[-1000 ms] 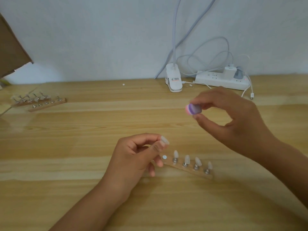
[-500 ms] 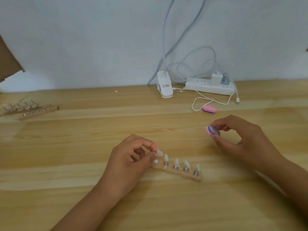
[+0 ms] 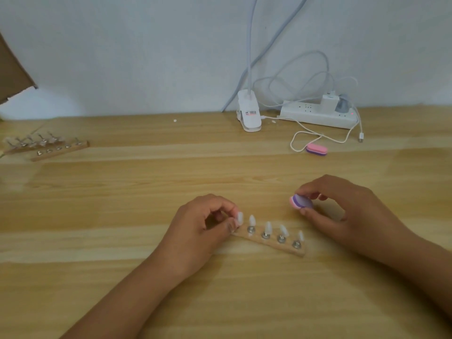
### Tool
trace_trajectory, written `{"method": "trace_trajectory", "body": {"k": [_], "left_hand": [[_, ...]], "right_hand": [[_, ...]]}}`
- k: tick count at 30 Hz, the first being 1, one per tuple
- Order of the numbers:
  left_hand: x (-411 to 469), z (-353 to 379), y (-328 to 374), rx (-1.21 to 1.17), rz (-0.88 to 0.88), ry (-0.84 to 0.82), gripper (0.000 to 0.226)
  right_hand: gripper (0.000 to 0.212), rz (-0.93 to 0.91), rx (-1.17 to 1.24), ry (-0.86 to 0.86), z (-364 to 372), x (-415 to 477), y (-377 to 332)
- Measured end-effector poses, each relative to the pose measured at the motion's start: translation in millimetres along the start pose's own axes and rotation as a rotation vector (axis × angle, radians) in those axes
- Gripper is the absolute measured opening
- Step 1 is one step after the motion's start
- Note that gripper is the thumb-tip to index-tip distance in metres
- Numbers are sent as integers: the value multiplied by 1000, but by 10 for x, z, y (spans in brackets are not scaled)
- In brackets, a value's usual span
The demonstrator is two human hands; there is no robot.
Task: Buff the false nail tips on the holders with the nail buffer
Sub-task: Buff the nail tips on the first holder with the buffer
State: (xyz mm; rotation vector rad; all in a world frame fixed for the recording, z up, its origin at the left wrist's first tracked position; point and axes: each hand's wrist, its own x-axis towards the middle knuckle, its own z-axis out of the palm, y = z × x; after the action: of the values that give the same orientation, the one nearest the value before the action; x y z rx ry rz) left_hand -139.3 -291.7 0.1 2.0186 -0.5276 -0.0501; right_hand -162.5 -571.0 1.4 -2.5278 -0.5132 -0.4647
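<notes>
A wooden holder strip [image 3: 285,247] lies on the table in front of me, with several pale false nail tips [image 3: 268,227] standing on metal pegs. My left hand [image 3: 200,228] pinches the leftmost nail tip [image 3: 240,218] at the strip's left end. My right hand [image 3: 347,211] hovers just right of and behind the strip, holding a small pink and purple nail buffer [image 3: 301,201] between thumb and fingers.
A second pink and purple buffer [image 3: 316,149] lies further back beside a white cable [image 3: 297,139]. A white clip lamp base [image 3: 249,113] and a power strip [image 3: 318,116] sit by the wall. Other holder strips [image 3: 52,148] rest at far left.
My left hand has lowered the nail tip down to the strip's left end. My right hand has come down and nearer with the buffer.
</notes>
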Motion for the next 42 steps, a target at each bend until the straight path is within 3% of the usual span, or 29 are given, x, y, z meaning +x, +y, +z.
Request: {"method": "trace_trajectory", "body": {"k": [10, 16, 24, 42], "left_hand": [[-9, -17, 35, 100, -1, 6, 20], [-49, -62, 91, 138, 67, 54, 49], [-45, -53, 94, 149, 209, 139, 11], [-42, -45, 150, 58, 127, 130, 11]], "right_hand": [[26, -57, -1, -48, 41, -17, -31], [27, -75, -27, -64, 69, -22, -36], [26, -86, -25, -59, 65, -24, -29], [25, -73, 42, -52, 76, 1, -2]]}}
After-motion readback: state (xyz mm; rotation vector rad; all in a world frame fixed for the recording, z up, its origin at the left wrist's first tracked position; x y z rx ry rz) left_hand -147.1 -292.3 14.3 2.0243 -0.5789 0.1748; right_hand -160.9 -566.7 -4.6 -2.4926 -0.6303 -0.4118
